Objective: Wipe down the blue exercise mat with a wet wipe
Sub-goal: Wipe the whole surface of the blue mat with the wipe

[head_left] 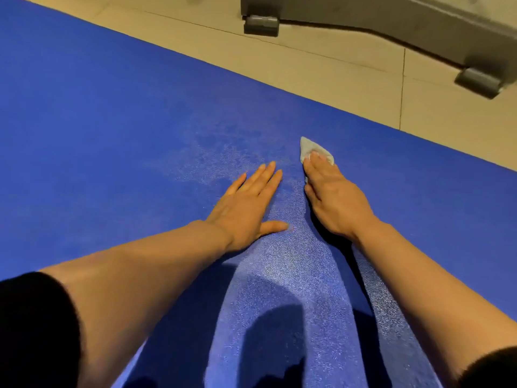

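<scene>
The blue exercise mat (112, 113) fills most of the view, lying on a tiled floor. My right hand (333, 197) lies flat with straight fingers on a crumpled white wet wipe (309, 148), pressing it against the mat near the middle. Only the wipe's far tip and a sliver by my thumb show. My left hand (249, 205) rests flat on the mat just to the left, fingers spread and straight, holding nothing. The mat glistens with damp patches around and in front of both hands.
Beige floor tiles (307, 74) border the mat's far edge. A grey piece of equipment with two rubber feet (261, 25) stands on the floor at the top right. Black sleeves cover my upper arms at the bottom corners.
</scene>
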